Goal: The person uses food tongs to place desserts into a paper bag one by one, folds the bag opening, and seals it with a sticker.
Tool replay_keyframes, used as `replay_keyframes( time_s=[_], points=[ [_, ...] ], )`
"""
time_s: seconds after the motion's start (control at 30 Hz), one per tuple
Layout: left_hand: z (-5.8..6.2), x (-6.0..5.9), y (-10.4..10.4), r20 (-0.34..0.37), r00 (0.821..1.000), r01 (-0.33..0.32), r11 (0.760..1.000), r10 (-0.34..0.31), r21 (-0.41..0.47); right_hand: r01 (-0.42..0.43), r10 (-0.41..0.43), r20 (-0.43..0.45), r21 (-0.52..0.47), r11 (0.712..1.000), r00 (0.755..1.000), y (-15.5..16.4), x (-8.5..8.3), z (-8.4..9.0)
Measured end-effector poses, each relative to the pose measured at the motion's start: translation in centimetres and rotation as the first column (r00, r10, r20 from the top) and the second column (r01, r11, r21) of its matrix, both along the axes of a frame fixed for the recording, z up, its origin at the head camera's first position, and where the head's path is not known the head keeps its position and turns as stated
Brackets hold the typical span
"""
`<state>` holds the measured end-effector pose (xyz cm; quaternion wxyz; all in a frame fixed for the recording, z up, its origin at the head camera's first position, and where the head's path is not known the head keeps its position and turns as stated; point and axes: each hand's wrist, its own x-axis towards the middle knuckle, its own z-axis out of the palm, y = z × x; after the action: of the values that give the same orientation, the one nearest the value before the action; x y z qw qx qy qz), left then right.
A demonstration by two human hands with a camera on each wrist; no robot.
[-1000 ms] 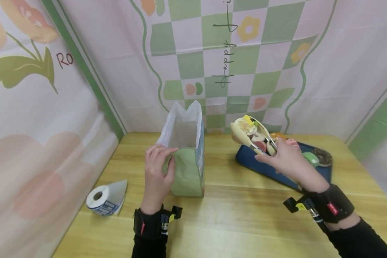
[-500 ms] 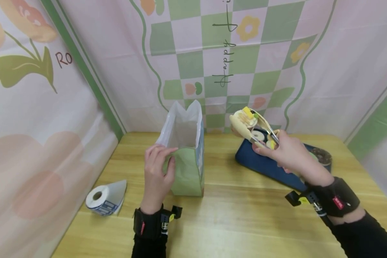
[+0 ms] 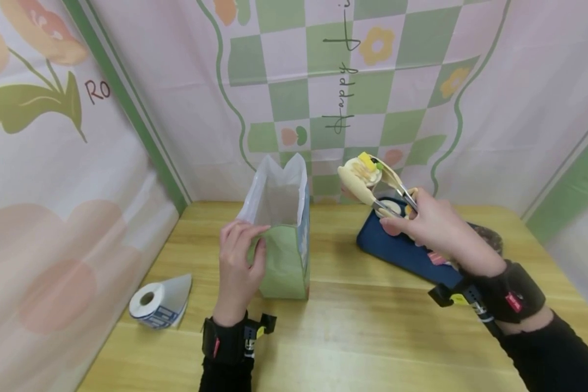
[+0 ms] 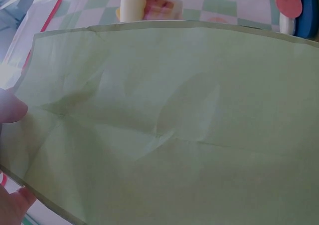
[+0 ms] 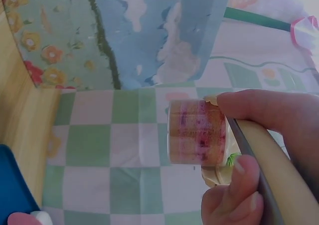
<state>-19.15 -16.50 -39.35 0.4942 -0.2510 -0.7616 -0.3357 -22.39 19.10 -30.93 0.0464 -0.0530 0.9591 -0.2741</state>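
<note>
my left hand (image 3: pixel 238 267) grips the near wall of the green paper bag (image 3: pixel 283 261), fingers curled over its front edge, keeping it upright on the wooden table (image 3: pixel 353 332). the bag's white liner (image 3: pixel 277 188) stands open above the green paper. in the left wrist view the creased green paper (image 4: pixel 169 125) fills nearly everything, with my fingertip (image 4: pixel 11 109) pressed at its left edge.

my right hand (image 3: pixel 433 228) squeezes a pair of tongs (image 3: pixel 389 190) closed on a small layered dessert (image 3: pixel 365 171), held in the air to the right of the bag and above the blue tray (image 3: pixel 402 253). the right wrist view shows the dessert (image 5: pixel 197 137) as a clear cup with pink and tan layers, my fingers wrapped around the cream tong arms beside it.

i judge this as the carry step: the dessert is off the tray, not yet over the bag. the next move calls for swinging the tongs left until they are above the liner's mouth, then lowering before easing my squeeze.

the mouth is narrow and its tall floppy right wall stands between the tongs and the opening, so i should come in over the top, not from the side. the table between bag and tray is bare. a paper roll (image 3: pixel 159 302) lies well off to the left.
</note>
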Motion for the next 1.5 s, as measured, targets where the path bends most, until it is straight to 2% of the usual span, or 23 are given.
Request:
replay_keyframes(
  time_s=[0.23,0.6,0.8,1.13,1.23,1.4,1.5],
  points=[
    [0.0,0.1,0.1,-0.004,1.0,-0.001,1.0,0.001,0.002,-0.027,0.027,-0.058,0.004,1.0,0.998,-0.8,0.1,1.0],
    [0.0,0.2,0.2,-0.008,1.0,-0.005,1.0,0.005,0.0,-0.041,0.039,-0.066,-0.03,0.999,0.997,-2.3,0.6,2.5],
    [0.0,0.2,0.2,-0.009,1.0,-0.006,1.0,0.006,-0.002,-0.028,0.027,-0.096,-0.004,1.0,0.995,-3.1,0.6,3.2],
    [0.0,0.2,0.2,-0.024,1.0,0.002,1.0,-0.002,0.0,-0.027,0.029,-0.098,0.021,0.999,0.995,-4.7,1.3,4.4],
    [0.0,0.1,0.2,-0.028,1.0,0.003,1.0,-0.003,-0.001,-0.028,0.027,-0.09,-0.01,1.0,0.996,-5.3,1.2,4.5],
    [-0.1,0.1,0.2,-0.023,1.0,0.004,1.0,-0.004,0.003,-0.071,0.068,-0.052,-0.062,0.996,0.996,-6.4,1.2,4.8],
    [-0.2,0.1,0.2,-0.022,1.0,0.0,1.0,0.0,0.004,-0.099,0.095,-0.078,-0.047,0.994,0.992,-6.9,1.3,4.8]
  ],
)
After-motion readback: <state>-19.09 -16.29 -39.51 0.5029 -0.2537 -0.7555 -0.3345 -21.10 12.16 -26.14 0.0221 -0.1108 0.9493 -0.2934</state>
